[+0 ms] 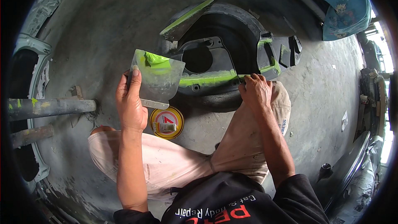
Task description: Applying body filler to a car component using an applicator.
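My left hand (132, 101) grips a flat, translucent grey mixing plate (159, 79) by its left side, thumb on top. A lump of bright green body filler (156, 61) sits near the plate's upper edge, with a smear below it. A pale metal strip (154, 103) shows along the plate's lower edge. My right hand (258, 93) is closed at the near edge of a large black car body part (215, 84); whatever its fingers hold is hidden. A green filler band (207, 79) runs along that part, left of my right hand.
A round yellow-rimmed can (179, 118) with a small tube (165, 127) on its lid stands below my left hand. Stained round posts (54, 107) jut in from the left. A blue patterned cloth (346, 10) hangs at the upper right. Dark panels (352, 170) lie at the lower right.
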